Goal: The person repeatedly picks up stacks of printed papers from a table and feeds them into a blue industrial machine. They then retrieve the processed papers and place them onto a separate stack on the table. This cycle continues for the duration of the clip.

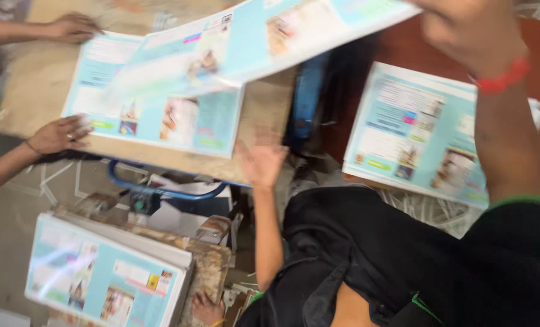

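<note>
1. The raised sheet [252,42], a large light-blue printed page, hangs in the air above the wooden table [34,91]. It is tilted, with its right end higher. That end meets my right hand [457,30], which wears a red wristband [501,79]. I judge the hand to be clamped on the sheet's corner, since nothing else supports it.

2. My left hand [261,160] is spread, fingers apart and holding nothing, just beside the table's near edge.

3. Beneath the sheet, a table stack [161,121] of like pages lies flat. A co-worker's far hand [70,27] and near hand [61,134] rest at its left side.

4. Handling, in my judgement: 1 hand on 1 corner lets so wide a page sag and swing. Bringing the free hand under the low end would keep it flat, and the corners should be squared to the pages below before letting go, clear of the co-worker's fingers.

5. A right stack [415,139] and a lower stack [100,278] lie well apart from the table.

6. Limits: the whole frame is motion-blurred. The right fingers are cut off at the top edge, so the grip itself is unseen. A third hand [206,309] shows at the bottom, owner unclear. The dark gap between table and right stack is unreadable.
</note>
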